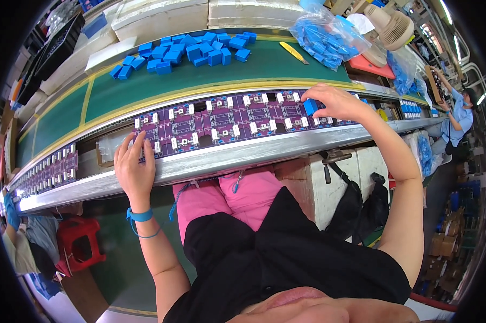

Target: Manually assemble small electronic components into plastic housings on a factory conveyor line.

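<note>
The purple circuit-board panel point(238, 119) lies across the middle of the frame, set lengthwise along a silver metal rail point(232, 145). It is long and flat, with small white upright parts paired along its upper and lower edges, pale printed outlines between them and several dark openings cut through it. At the panel's right part, right of centre in the frame, is a blue block point(310, 107), smooth, box-shaped and glossy on the side that shows. The right hand point(337, 102) pinches it between thumb and fingertips; whether the block sits fully on the panel cannot be told. The left hand point(135, 166), left of centre, has its fingers slightly spread, their tips at the panel's left end. A blue strap point(141, 216) circles the left wrist

Above the panel, the green bench point(111, 89) carries a loose heap of similar blue blocks point(192, 49) at the upper centre of the frame, some tilted and leaning on one another. A yellow cutter point(293, 53) lies right of the heap, and a clear bag of blue pieces point(329, 40) stands farther right. Another purple panel point(49, 171) lies along the rail at the far left
</note>
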### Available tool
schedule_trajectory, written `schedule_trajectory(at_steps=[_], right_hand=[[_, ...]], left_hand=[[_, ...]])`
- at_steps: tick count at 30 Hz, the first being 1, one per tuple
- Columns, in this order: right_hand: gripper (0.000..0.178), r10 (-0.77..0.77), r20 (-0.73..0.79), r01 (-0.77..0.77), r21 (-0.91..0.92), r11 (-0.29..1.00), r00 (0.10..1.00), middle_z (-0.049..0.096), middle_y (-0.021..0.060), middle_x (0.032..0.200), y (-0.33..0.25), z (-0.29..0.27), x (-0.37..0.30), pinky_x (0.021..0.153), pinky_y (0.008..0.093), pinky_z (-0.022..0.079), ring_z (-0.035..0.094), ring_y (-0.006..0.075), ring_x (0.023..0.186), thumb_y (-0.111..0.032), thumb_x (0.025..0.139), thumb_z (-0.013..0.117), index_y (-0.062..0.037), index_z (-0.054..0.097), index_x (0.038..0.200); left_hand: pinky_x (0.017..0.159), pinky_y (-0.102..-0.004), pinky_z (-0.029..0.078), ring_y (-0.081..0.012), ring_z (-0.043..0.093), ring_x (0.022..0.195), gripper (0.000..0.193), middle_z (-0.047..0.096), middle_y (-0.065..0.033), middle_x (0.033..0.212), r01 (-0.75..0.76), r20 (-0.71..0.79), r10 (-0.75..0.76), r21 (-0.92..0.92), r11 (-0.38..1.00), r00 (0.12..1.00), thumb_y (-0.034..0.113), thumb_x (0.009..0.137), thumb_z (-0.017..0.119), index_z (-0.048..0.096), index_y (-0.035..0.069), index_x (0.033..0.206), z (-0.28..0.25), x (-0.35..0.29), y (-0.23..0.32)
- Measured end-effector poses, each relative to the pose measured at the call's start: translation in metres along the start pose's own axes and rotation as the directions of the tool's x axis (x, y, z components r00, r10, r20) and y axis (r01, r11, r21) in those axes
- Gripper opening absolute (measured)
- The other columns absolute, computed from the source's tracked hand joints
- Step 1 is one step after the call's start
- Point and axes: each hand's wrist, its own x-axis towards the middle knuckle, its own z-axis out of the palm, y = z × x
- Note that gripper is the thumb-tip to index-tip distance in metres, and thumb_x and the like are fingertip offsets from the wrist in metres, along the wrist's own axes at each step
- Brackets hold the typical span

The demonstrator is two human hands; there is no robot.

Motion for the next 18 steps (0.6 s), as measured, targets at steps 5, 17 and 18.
schedule_trajectory(at_steps=[5, 17, 18], right_hand=[[0.035, -0.127, -0.218, 0.152, 0.104, 0.983, 0.968, 0.061, 0.013, 0.114, 0.013, -0.013, 0.052, 0.096, 0.0387, 0.043, 0.055, 0.0296, 0.11, -0.017, 0.082, 0.066, -0.0051, 0.059, 0.114], [0.035, 0.121, -0.386, -0.187, -0.137, 0.973, 0.914, 0.068, 0.0143, 0.095, -0.014, 0.016, 0.202, 0.08, 0.0442, 0.05, 0.062, 0.0337, 0.096, -0.032, 0.073, 0.065, -0.0154, 0.067, 0.103], [0.036, 0.135, -0.337, -0.183, -0.113, 0.977, 0.932, 0.069, 0.0121, 0.096, -0.015, 0.012, 0.197, 0.082, 0.0427, 0.049, 0.061, 0.0326, 0.099, -0.035, 0.073, 0.066, -0.0173, 0.068, 0.105]], left_hand=[[0.085, -0.0389, 0.046, -0.0274, 0.062, 0.1, 0.018, 0.069, -0.0116, 0.093, -0.011, -0.001, 0.011, 0.004, 1.0, 1.0, 0.01, 0.082, 0.065, 0.07, 0.005, 0.099, -0.003, 0.001, 0.0], [0.086, -0.0393, 0.045, -0.0289, 0.061, 0.1, 0.019, 0.068, -0.0145, 0.098, -0.01, 0.026, 0.011, -0.033, 0.999, 1.0, 0.008, 0.086, 0.062, 0.069, 0.001, 0.102, 0.006, -0.007, -0.015], [0.085, -0.0392, 0.046, -0.0288, 0.061, 0.1, 0.019, 0.068, -0.0144, 0.098, -0.004, 0.028, 0.005, -0.038, 0.999, 1.0, 0.008, 0.087, 0.061, 0.068, 0.001, 0.103, 0.004, -0.008, -0.013]])
